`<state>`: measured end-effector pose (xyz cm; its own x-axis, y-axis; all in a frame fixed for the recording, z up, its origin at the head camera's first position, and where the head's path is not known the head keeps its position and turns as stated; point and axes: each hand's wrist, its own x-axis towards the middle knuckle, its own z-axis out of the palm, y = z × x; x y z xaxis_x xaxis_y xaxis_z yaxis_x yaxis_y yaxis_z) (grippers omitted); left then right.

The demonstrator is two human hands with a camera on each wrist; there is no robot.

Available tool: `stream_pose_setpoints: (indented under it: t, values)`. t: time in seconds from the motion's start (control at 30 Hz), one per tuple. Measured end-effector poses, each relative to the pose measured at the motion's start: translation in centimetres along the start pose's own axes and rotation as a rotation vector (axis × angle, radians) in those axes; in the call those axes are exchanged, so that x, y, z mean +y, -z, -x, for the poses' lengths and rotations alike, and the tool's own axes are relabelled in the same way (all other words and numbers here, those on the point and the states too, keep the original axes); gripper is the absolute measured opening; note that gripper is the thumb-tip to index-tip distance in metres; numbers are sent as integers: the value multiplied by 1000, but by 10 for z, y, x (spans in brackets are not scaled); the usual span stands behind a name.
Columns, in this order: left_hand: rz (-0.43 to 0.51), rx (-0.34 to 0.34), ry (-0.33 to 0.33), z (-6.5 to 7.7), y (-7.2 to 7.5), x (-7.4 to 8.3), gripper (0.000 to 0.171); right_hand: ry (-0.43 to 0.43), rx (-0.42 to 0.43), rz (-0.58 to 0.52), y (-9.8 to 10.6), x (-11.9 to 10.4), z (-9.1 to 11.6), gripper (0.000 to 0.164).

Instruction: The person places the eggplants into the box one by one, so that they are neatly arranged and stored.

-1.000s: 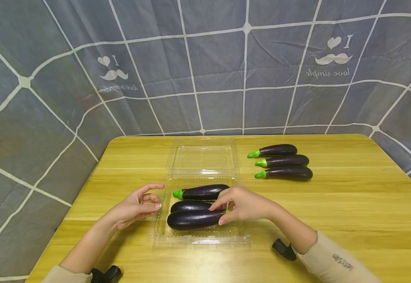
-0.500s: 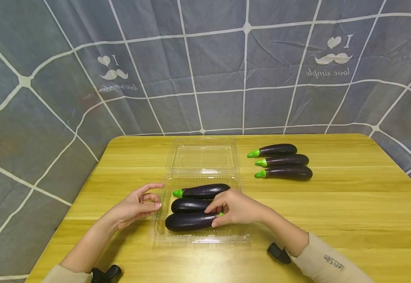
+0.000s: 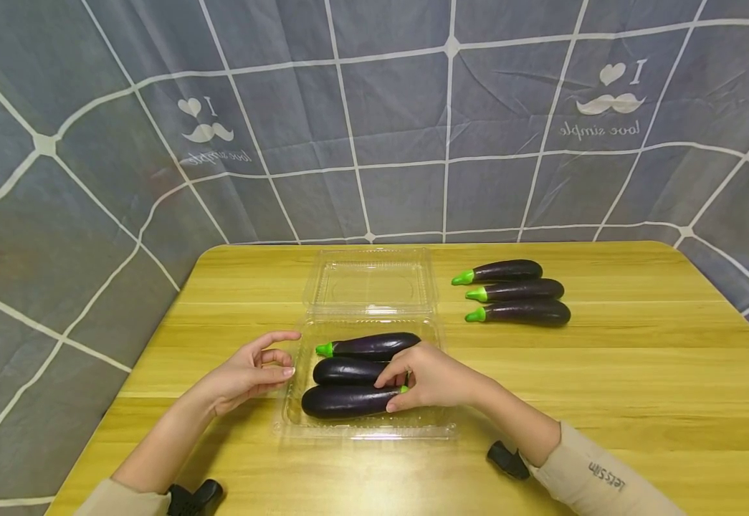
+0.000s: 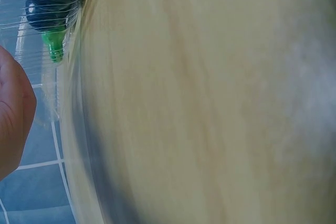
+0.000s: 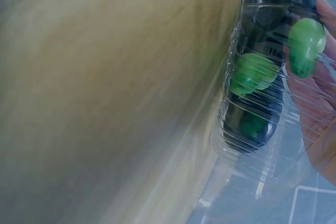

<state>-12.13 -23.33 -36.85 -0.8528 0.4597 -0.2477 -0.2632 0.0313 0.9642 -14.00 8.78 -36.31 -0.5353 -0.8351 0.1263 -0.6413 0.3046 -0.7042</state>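
Observation:
In the head view, a clear plastic clamshell box (image 3: pixel 292 401) stands with its lid laid back. Three dark purple eggplants lie side by side in its base. The back eggplant (image 3: pixel 374 347) has its green stem to the left; the middle eggplant (image 3: pixel 348 372) and the front eggplant (image 3: pixel 348 402) have rounded ends to the left. My right hand (image 3: pixel 431 378) pinches the stem end of the front eggplant between thumb and fingers, partly covering the middle one. At the box's left rim my left hand (image 3: pixel 245 374) has loosely bent fingers; whether they touch the plastic is unclear.
Three more eggplants (image 3: pixel 522 290) lie in a row at the back right, green stems leftward. The open lid (image 3: pixel 374 283) reaches toward the table's back edge. A grey checked cloth (image 3: pixel 400 129) hangs behind the wooden table (image 3: pixel 638 373).
My right hand has shifted slightly left with the front eggplant, which now lies a little apart from the middle one. Over the last half second the hands have stayed nearly still.

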Motion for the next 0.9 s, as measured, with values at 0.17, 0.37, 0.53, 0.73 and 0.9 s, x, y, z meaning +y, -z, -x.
stream_pose_setpoints:
  t: [0.17,0.37,0.53,0.73,0.9]
  values:
    - [0,-1,-4,0,0,0,55,-12,-3,-22,1,-1,0,24]
    - [-3,-2,-6,0,0,0,55,-89,3,-113,7,-4,4,24]
    - [-10,-5,-5,1,-1,1,57,-114,33,-176,17,-3,13,26]
    - [-21,-1,-2,0,-1,1,59,-123,81,-210,28,2,24,26]
    - [-29,6,2,1,-1,1,60,-142,130,-239,35,6,33,29]
